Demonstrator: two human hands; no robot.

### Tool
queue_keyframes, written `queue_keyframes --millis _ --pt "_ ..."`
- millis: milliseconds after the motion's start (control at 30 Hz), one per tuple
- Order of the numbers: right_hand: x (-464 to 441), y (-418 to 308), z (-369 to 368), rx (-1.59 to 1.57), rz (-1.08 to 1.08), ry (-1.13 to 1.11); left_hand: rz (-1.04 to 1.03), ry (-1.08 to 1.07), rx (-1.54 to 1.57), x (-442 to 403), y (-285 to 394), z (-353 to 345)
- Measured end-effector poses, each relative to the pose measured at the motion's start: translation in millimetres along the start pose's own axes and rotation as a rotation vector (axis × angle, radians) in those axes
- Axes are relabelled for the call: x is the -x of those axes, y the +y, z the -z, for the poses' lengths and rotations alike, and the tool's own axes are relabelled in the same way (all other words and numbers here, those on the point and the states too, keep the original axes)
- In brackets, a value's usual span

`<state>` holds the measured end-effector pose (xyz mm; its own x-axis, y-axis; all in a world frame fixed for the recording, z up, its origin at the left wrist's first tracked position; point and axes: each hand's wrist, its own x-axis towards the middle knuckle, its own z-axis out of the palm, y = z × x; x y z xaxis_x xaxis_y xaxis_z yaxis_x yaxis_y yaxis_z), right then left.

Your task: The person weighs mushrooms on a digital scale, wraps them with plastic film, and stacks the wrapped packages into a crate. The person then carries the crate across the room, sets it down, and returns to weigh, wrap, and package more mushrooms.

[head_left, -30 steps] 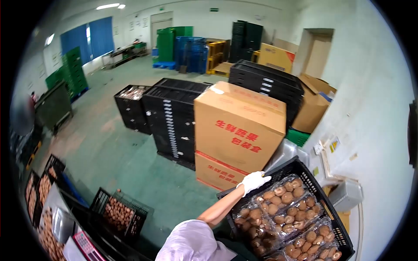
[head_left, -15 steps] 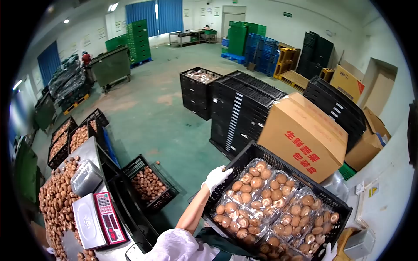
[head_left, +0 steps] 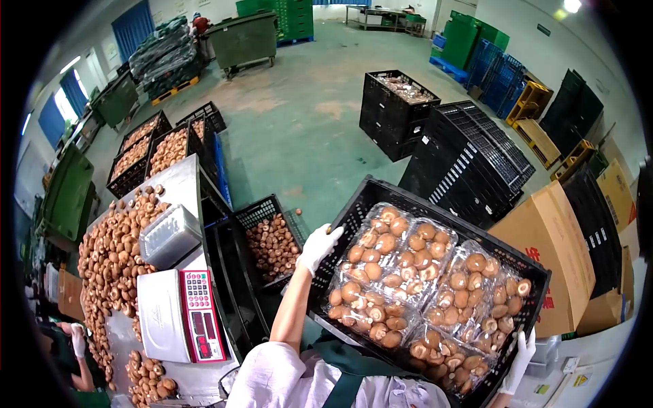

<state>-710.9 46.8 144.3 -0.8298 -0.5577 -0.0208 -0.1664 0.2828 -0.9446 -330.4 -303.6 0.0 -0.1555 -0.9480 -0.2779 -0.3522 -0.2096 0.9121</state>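
Observation:
My left hand (head_left: 320,249), in a white glove, is closed over the left side rim of a black plastic crate (head_left: 469,232). My right hand (head_left: 520,362), also gloved in white, grips the crate's right side near its close corner. The crate hangs tilted in front of my body. Inside it lie several clear plastic-wrapped packs of brown mushrooms (head_left: 419,260), side by side. Part of the right fingers is hidden behind the crate wall.
Left stands a metal table with loose mushrooms (head_left: 112,265), a scale (head_left: 180,317) and plastic trays (head_left: 170,236). Mushroom crates (head_left: 269,245) sit on the floor. Stacked black crates (head_left: 462,160) and a cardboard box (head_left: 547,251) are ahead right. A co-worker's gloved hand (head_left: 78,340) shows lower left.
My view has turned left, so the table and scale sit further right in it. Both hands still hold the crate, and it has swung left away from the cardboard box.

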Motion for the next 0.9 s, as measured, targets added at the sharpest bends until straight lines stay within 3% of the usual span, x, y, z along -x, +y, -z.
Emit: queue_keyframes --millis 133,400,633,900 --pt "-62.7 14.8 -43.0 -0.051 0.08 -0.159 0.073 0.081 0.194 -9.9 -21.8 37.5" --pt "-148.4 -51.1 -193.8 -0.051 0.116 -0.368 0.105 0.243 0.365 -84.2 -65.6 103.5" --pt "-259.0 -79.1 -351.1 -0.175 0.137 -0.599 0.18 0.441 0.312 -164.0 -50.5 172.7" --pt "-334.3 -132.7 -512.0 -0.036 0.182 -0.802 0.291 0.645 0.366 -218.7 -66.3 236.3"
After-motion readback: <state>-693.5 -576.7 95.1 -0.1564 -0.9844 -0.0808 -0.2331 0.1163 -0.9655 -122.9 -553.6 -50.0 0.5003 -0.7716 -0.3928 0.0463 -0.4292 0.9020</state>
